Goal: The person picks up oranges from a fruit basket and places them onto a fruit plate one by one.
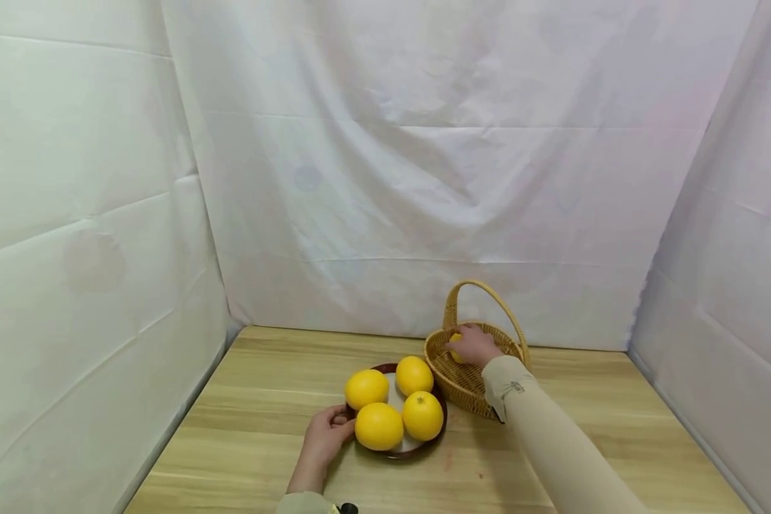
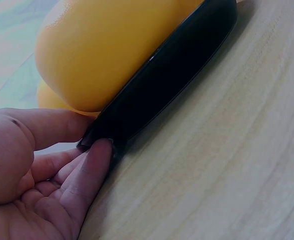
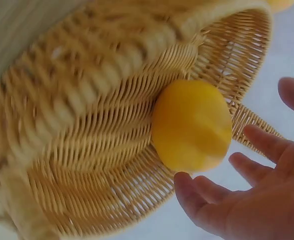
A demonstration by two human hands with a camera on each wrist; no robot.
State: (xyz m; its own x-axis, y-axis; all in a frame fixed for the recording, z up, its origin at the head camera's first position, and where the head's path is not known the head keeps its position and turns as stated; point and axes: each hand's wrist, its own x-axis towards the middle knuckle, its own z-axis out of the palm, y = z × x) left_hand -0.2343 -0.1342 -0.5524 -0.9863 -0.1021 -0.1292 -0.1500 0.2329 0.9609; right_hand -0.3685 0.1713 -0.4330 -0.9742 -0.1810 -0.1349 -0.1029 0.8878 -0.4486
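My left hand (image 1: 326, 434) pinches the left rim of a round dark-rimmed plate (image 1: 395, 455) with a pale middle. In the left wrist view the thumb and a finger (image 2: 94, 165) meet at the dark rim (image 2: 162, 70). Several round yellow fruits (image 1: 379, 426), like oranges, sit on the plate. My right hand (image 1: 475, 344) is inside a wicker basket (image 1: 457, 394), beside one yellow fruit (image 3: 192, 127). In the right wrist view that hand (image 3: 267, 200) has its fingers spread and slightly bent, with the fruit resting against the woven wall.
The basket's tall arched handle (image 1: 488, 288) rises behind the right hand. The basket stands against the plate's right side on a light wooden table (image 1: 263, 385). White cloth (image 1: 373, 214) hangs behind and along both sides.
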